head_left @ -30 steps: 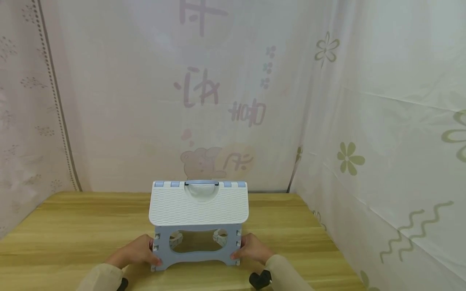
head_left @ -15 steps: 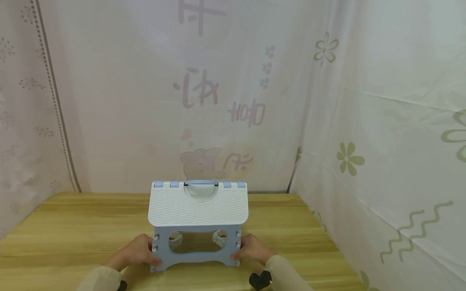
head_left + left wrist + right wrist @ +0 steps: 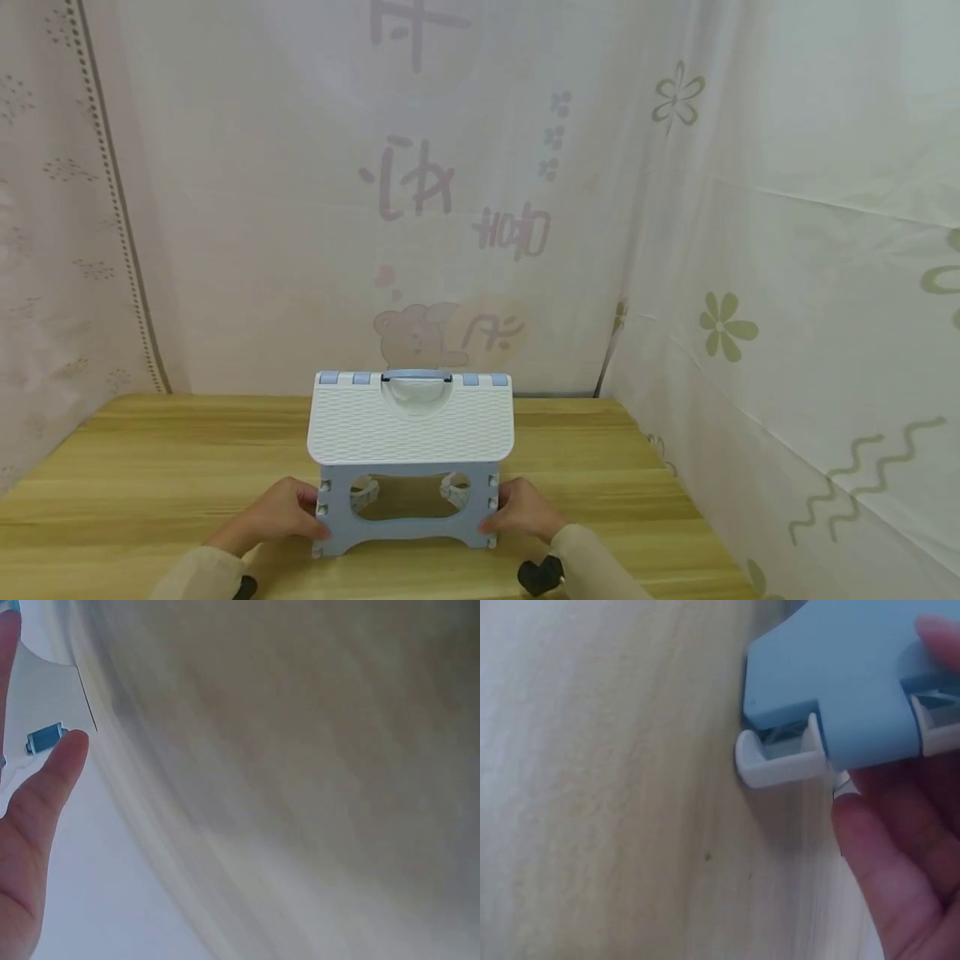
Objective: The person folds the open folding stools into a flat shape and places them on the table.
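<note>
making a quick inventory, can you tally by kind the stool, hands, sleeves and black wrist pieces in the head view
folding stool: 1
left hand and right hand: 2
left sleeve and right sleeve: 2
left black wrist piece and right black wrist piece: 2
total: 7

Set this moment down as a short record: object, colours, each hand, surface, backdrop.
object: stool, standing upright
colours: white textured top, light-blue front panel
left hand: grips the front panel's left edge
right hand: grips the front panel's right edge
surface: wood-grain table
backdrop: pale hanging cloth with a printed bear
</note>
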The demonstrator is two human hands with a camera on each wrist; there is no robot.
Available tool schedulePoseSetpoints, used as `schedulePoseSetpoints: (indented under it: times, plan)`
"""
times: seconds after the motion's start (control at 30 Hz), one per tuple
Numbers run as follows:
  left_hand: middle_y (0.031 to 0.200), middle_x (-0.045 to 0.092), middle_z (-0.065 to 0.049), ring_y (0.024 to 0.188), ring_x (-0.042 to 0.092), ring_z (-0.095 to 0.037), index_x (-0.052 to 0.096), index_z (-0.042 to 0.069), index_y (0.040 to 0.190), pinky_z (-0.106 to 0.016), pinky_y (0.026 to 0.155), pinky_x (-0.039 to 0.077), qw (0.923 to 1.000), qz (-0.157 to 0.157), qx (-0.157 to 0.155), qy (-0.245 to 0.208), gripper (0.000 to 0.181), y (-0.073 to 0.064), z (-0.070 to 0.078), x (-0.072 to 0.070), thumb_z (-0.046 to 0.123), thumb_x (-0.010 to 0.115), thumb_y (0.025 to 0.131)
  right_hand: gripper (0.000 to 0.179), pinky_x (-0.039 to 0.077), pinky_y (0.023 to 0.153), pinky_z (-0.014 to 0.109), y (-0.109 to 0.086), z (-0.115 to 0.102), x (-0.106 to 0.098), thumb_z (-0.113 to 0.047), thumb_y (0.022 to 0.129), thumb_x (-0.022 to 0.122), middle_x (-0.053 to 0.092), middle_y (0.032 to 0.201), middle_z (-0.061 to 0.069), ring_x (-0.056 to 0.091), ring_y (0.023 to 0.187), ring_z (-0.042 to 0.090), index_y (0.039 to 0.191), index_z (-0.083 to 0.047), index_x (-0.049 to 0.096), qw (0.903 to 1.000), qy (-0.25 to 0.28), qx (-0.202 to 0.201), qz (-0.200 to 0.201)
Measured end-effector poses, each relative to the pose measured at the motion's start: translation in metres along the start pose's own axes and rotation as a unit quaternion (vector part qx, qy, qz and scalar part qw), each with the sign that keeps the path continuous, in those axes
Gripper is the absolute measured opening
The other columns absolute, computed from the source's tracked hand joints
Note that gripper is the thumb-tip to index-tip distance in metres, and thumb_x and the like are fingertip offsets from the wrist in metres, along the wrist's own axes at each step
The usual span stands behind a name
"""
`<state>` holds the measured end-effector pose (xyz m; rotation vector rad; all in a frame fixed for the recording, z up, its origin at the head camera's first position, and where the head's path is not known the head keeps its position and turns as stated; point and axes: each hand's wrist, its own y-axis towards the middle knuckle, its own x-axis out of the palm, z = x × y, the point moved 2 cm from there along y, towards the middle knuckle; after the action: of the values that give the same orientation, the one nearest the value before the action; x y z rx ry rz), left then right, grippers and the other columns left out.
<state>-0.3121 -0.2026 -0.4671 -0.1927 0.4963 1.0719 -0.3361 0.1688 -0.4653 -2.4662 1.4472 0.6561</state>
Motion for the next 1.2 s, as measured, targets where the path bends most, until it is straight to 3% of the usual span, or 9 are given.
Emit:
schedulePoseSetpoints:
  times: [0.43, 0.57, 1.2]
  plan:
    - [0.088, 0.07, -0.023, 0.078, 0.067, -0.019, 0.066, -0.016, 0.091, -0.024, 0.067, 0.052, 0.9992, -0.002, -0.01, -0.038, 0.025, -0.0026, -0.0008, 0.0006, -0.005, 0.073, 0.07, 0.019, 0.048, 0.06, 0.022, -0.0044, -0.0056, 0.0003, 0.004, 0.07, 0.075, 0.07, 0.077, 0.014, 0.061, 0.066, 0.009, 0.086, 0.012, 0.068, 0.9996, 0.019, 0.013, 0.014]
    - [0.086, 0.07, -0.022, 0.076, 0.066, -0.017, 0.067, -0.015, 0.089, -0.023, 0.066, 0.051, 0.9994, 0.0, -0.011, -0.034, 0.023, -0.0031, -0.0026, 0.0015, -0.003, 0.073, 0.07, 0.02, 0.049, 0.063, 0.023, -0.0014, 0.0026, 0.0003, 0.002, 0.07, 0.076, 0.071, 0.078, 0.015, 0.063, 0.068, 0.01, 0.086, 0.011, 0.069, 0.9995, 0.025, 0.013, 0.01]
    - [0.081, 0.072, -0.015, 0.072, 0.063, -0.008, 0.069, -0.01, 0.084, -0.022, 0.064, 0.049, 0.9998, -0.022, 0.003, 0.004, 0.018, -0.0018, 0.0038, -0.0005, 0.003, 0.074, 0.072, 0.023, 0.051, 0.069, 0.024, -0.0016, 0.0017, -0.0024, 0.0, 0.07, 0.075, 0.071, 0.082, 0.016, 0.064, 0.074, 0.012, 0.089, 0.012, 0.069, 0.9996, 0.018, 0.018, -0.009]
